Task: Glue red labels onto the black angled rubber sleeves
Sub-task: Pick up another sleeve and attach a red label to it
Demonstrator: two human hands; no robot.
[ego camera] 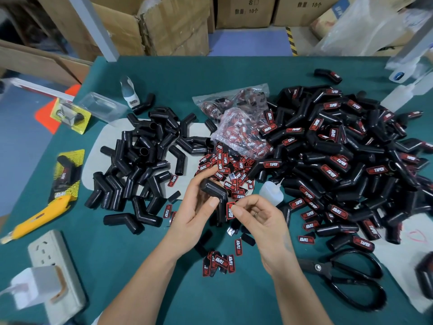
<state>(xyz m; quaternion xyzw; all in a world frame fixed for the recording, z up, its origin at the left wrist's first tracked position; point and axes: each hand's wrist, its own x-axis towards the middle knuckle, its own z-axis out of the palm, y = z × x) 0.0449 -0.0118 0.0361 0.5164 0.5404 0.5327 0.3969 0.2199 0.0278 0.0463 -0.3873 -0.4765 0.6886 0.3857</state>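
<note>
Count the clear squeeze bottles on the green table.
2. One small clear squeeze bottle lies just beyond the right hand, beside the loose labels; another clear squeeze bottle stands at the far right edge. Others may be hidden.

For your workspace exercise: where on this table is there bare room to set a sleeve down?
Bare green mat lies between the power strip and the left forearm, and along the far edge. Crowded: the labelled pile and the unlabelled pile.
</note>
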